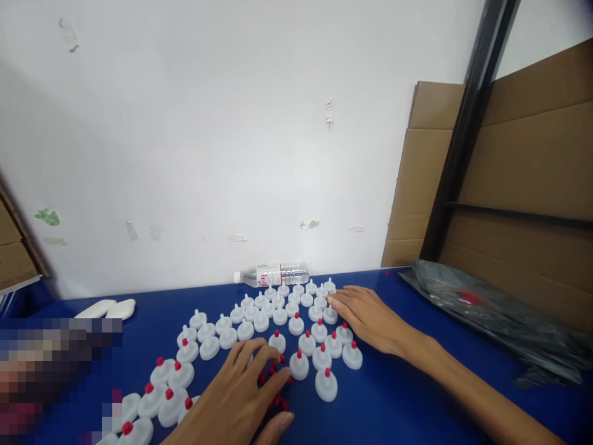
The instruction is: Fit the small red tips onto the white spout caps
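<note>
Several white plastic caps (259, 318) stand in rows on a blue table (407, 395); some carry red tips (323, 347), others are plain white. My left hand (241, 395) rests near the front with its fingers curled over a small pile of loose red tips (275, 380). My right hand (370, 318) lies flat on the table at the right end of the rows. Its fingers are stretched out, and the fingertips touch white caps (330, 301) at the far right.
A clear water bottle (273, 275) lies on its side at the table's back edge by the white wall. A dark plastic bag (491, 315) lies at the right below cardboard boxes (523, 179). Two white oval pieces (106, 308) lie at the left.
</note>
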A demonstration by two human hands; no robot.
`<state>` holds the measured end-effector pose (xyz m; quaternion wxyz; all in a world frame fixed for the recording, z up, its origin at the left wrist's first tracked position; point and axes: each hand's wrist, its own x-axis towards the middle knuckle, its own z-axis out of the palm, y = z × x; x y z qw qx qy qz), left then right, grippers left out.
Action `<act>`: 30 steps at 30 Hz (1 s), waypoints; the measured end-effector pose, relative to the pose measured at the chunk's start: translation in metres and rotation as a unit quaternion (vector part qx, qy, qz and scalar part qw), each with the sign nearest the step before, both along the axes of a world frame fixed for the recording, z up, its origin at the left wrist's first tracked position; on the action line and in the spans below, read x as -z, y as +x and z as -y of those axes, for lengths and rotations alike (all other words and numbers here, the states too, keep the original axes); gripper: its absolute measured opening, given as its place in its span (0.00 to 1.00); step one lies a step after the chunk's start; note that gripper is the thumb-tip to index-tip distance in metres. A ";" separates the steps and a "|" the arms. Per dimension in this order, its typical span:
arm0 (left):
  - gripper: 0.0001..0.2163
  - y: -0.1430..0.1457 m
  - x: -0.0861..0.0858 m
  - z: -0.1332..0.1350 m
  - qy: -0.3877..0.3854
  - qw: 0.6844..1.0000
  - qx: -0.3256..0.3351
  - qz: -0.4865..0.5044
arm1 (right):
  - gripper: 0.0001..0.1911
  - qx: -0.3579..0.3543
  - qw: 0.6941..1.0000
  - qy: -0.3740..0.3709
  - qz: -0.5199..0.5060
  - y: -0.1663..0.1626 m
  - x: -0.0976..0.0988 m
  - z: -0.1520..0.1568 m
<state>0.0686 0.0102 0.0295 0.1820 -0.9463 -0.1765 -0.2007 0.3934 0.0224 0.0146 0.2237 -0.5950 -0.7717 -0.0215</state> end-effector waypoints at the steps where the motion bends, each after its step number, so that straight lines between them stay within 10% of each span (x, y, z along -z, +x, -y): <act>1: 0.18 0.000 0.002 0.000 0.005 1.000 -0.001 -0.003 | 0.27 -0.001 1.000 -0.002 0.000 0.000 0.000 0.000; 18: 0.05 0.021 0.039 -0.009 -0.067 0.987 0.080 0.121 | 0.13 0.048 0.988 0.135 -0.061 0.000 -0.013 0.000; 30: 0.08 0.000 0.017 -0.013 -0.009 0.965 0.088 0.247 | 0.12 -0.221 0.944 0.240 -0.054 -0.052 -0.030 0.046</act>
